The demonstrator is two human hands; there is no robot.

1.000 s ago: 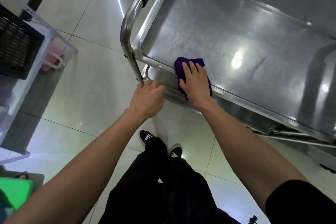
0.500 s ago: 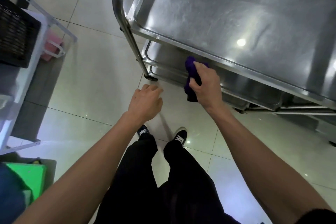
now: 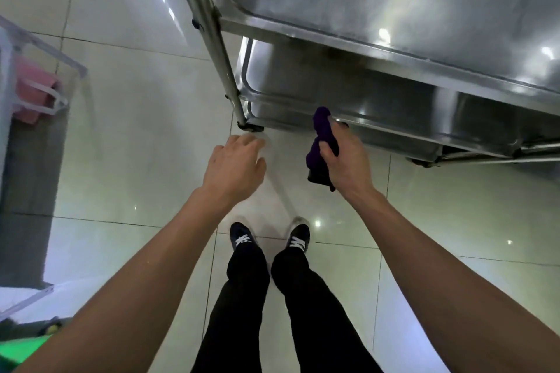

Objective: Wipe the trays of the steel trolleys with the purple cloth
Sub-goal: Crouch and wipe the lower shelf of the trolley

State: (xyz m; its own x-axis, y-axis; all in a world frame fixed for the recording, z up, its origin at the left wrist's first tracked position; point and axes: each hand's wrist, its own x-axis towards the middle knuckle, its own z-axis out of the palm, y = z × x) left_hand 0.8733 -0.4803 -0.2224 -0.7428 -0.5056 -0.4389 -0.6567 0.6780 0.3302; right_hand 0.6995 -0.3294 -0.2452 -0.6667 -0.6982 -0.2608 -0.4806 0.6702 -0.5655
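Observation:
A steel trolley fills the upper right, with its top tray (image 3: pixel 394 0) above and a lower tray (image 3: pixel 303 91) beneath it. My right hand (image 3: pixel 348 160) grips the bunched purple cloth (image 3: pixel 322 142) just in front of the lower tray's front rim, with the cloth's upper end against that rim. My left hand (image 3: pixel 233 166) hangs over the floor with relaxed fingers, holding nothing, just below the trolley's corner post (image 3: pixel 221 54).
A castor (image 3: pixel 251 128) sits at the foot of the post. My two feet (image 3: pixel 269 239) stand on glossy floor tiles. A white frame with a pink item (image 3: pixel 33 91) stands at the left, and something green (image 3: pixel 21 348) lies at the bottom left.
My right hand took the cloth off the top tray and lowered it to the lower tray's front rim. My left hand let go of the trolley post. The view dropped lower.

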